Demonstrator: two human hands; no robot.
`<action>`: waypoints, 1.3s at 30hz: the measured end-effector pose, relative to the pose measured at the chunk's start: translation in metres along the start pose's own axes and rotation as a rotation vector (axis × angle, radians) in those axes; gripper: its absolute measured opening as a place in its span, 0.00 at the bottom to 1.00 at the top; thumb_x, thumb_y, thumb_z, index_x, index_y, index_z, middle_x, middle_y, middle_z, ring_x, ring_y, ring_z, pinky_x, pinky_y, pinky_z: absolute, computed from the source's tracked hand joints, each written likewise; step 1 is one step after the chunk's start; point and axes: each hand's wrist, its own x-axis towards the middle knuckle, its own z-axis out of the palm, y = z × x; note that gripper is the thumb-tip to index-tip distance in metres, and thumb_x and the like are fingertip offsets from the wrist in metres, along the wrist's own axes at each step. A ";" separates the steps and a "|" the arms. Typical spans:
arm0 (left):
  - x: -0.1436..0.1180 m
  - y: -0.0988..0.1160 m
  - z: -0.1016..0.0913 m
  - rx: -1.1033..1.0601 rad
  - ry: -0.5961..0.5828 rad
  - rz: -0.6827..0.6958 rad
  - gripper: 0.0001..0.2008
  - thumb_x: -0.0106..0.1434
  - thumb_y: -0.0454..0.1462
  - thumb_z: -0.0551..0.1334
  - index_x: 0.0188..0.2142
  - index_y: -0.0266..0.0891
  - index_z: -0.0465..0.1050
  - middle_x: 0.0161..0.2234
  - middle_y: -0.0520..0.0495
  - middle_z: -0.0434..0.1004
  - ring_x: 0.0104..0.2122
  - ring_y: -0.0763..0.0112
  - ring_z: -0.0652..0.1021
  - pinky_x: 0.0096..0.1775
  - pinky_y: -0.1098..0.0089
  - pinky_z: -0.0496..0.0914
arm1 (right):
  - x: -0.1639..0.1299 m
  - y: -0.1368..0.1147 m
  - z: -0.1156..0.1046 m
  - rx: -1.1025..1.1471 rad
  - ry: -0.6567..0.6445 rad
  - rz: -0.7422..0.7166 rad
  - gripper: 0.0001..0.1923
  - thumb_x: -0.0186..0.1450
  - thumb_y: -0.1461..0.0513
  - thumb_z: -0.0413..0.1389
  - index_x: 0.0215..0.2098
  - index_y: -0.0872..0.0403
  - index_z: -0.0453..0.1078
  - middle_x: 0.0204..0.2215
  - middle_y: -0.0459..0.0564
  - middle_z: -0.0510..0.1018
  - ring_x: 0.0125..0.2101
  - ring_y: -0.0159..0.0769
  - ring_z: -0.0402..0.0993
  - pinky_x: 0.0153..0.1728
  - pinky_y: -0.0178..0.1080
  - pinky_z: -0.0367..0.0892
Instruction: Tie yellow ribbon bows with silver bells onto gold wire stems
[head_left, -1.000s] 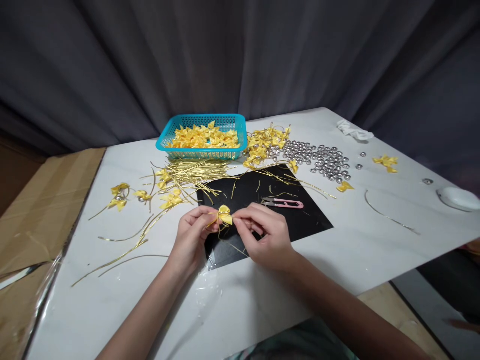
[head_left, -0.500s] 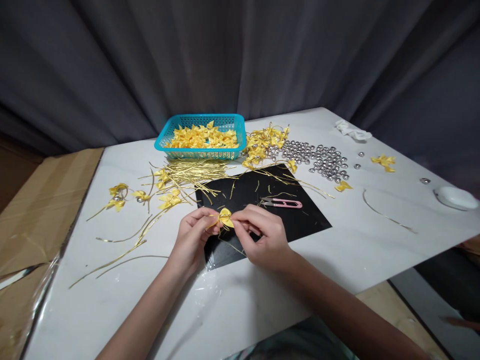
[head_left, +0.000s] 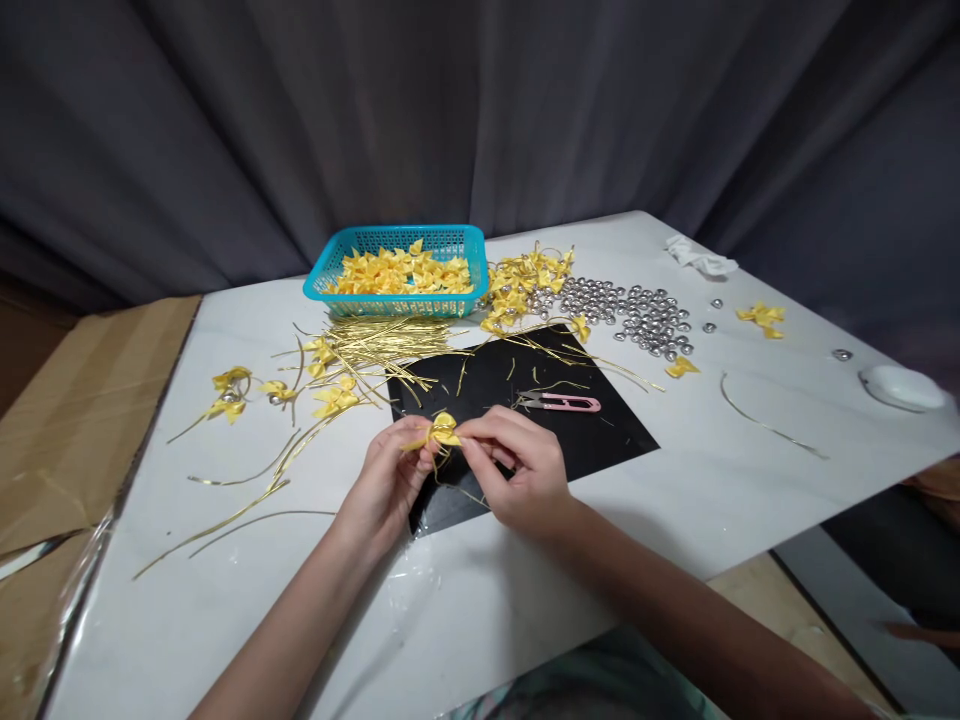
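Observation:
Between my hands, above the black mat [head_left: 622,425], is a yellow ribbon bow [head_left: 444,430] with a thin gold cord around it. My left hand [head_left: 390,475] pinches its left side between thumb and fingers. On the right side, the thumb and index finger of my right hand [head_left: 517,465] are closed on the bow's edge. The cord's loose end trails down below the bow toward the mat. Pink-handled thread snips [head_left: 562,402] lie on the mat just beyond my right hand.
A blue basket [head_left: 315,285] of yellow bows stands at the back, with gold cords [head_left: 390,340] piled before it. Silver beads [head_left: 652,320] and finished-looking bows [head_left: 525,275] spread to its right. A white dish [head_left: 900,387] sits far right; cardboard [head_left: 97,400] lies left.
The yellow bow has tilted and turned a little between my fingers, and its left tail shows more. Both hands keep their pinch. The whole view has shifted slightly.

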 end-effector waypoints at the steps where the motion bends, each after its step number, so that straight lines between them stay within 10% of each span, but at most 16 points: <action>1: 0.000 0.000 0.000 -0.002 -0.001 -0.001 0.07 0.39 0.29 0.66 0.19 0.33 0.69 0.15 0.56 0.71 0.14 0.87 0.69 0.17 0.89 0.65 | 0.000 0.000 0.000 0.000 0.003 0.000 0.07 0.61 0.71 0.51 0.30 0.59 0.69 0.20 0.43 0.62 0.18 0.23 0.54 0.17 0.29 0.52; 14: -0.002 0.000 -0.001 0.044 -0.049 0.046 0.05 0.39 0.30 0.68 0.17 0.34 0.72 0.13 0.56 0.71 0.13 0.87 0.68 0.17 0.89 0.64 | -0.002 0.001 0.003 0.010 0.032 -0.028 0.08 0.61 0.72 0.51 0.29 0.57 0.70 0.20 0.43 0.63 0.19 0.24 0.55 0.19 0.30 0.54; 39: -0.008 -0.008 -0.006 0.580 0.108 0.556 0.05 0.44 0.32 0.70 0.25 0.39 0.79 0.23 0.50 0.79 0.21 0.74 0.75 0.25 0.77 0.70 | -0.006 0.001 0.005 -0.052 0.093 0.077 0.06 0.61 0.68 0.50 0.28 0.57 0.68 0.19 0.44 0.62 0.18 0.24 0.54 0.17 0.30 0.53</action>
